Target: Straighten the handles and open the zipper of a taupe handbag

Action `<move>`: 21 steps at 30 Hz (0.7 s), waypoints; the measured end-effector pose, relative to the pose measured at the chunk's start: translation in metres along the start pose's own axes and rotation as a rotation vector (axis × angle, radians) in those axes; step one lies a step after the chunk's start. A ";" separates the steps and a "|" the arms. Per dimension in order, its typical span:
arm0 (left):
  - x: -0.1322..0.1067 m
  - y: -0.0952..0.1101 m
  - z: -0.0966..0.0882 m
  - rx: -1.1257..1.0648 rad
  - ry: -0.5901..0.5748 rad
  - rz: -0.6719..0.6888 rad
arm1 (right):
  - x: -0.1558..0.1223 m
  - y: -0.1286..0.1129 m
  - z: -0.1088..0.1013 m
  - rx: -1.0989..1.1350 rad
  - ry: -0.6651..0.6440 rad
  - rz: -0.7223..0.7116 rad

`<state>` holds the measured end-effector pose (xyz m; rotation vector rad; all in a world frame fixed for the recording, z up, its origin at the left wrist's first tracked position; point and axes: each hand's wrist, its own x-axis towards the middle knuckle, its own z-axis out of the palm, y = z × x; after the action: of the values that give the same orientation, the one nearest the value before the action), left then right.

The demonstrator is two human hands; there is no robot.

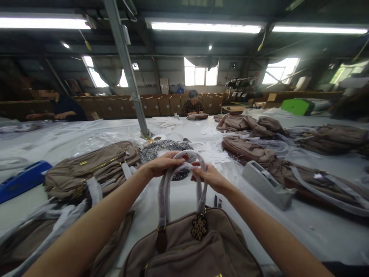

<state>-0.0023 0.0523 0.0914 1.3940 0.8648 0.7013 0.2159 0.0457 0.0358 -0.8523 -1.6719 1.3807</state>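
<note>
The fingers of the left hand are curled shut over the top of the wrapped handles of a brown handbag, and the fingers of the right hand pinch the same handles from the other side, just beside the left. The handles rise in an arch, so their long run stands roughly upright from the bag toward the hands. The handbag sits at the near edge of the table, between the two forearms, its top turned up and away from the person, with a leopard-print charm hanging at the base of the right-hand strap.

Just behind the hands lies a dark patterned cloth. To the left a flat brown bag lies on its side, with a blue tray beyond it at the table's edge. To the right a grey tape dispenser stands near the right forearm, and more brown bags are piled behind it. A metal post rises from the table past the cloth. Across the table a seated person works over another bag, and a second person sits far to the left.
</note>
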 end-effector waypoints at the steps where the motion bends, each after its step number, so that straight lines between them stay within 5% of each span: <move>1: -0.003 -0.001 -0.003 0.005 -0.012 -0.013 | 0.001 0.002 0.003 -0.001 0.002 0.007; 9: -0.016 0.014 -0.009 0.137 -0.375 -0.290 | 0.005 0.006 0.007 -0.033 0.045 -0.033; 21: -0.021 0.031 0.026 -0.031 -0.246 -0.373 | -0.018 -0.003 0.008 0.048 0.144 -0.083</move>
<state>0.0107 0.0227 0.1237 1.2158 0.8805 0.2518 0.2173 0.0258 0.0356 -0.8259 -1.5413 1.2675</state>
